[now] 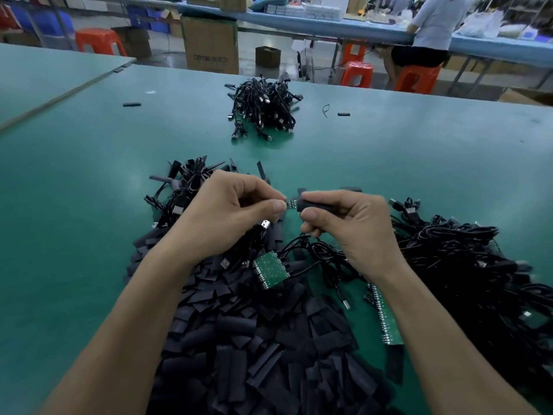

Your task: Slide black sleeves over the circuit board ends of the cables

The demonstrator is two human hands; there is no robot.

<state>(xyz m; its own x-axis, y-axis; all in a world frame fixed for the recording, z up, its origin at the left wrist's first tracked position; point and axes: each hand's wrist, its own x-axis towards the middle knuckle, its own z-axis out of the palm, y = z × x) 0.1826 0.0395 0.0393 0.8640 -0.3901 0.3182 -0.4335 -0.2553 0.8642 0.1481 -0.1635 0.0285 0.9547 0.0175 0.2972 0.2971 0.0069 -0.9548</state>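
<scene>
- Directly in front of the person, both hands met above the green bench [74,205], over a heap of loose black sleeves [254,339].
- Left hand [227,211]: thumb and forefinger pinched together on the small circuit board end [291,203] of a cable; only a short stretch of it showed between the two hands.
- Right hand [344,226]: thumb and forefinger clamped on one black sleeve [305,202], held level, its open mouth touching the exposed board end. How far the board sat inside the sleeve could not be told.
- A silver USB plug [265,224] hung just below the left hand's fingers.
- Below the hands lay a green panel of circuit boards [270,269] with black cables running off its edge; a second green strip [386,322] lay on the bench beside the right forearm.
- Right of the right arm: a large tangle of black cables [466,265] with USB plugs.
- Behind the left hand: a smaller tangle of cables [182,190] mixed with sleeves.
- Farther up the bench, well apart from the work: a separate pile of cables [264,109], with single stray sleeves to its left [131,104] and right [343,114].
- Background: a cardboard box [211,44], orange stools [100,41], and another person [434,28] seated at a blue-topped table.
</scene>
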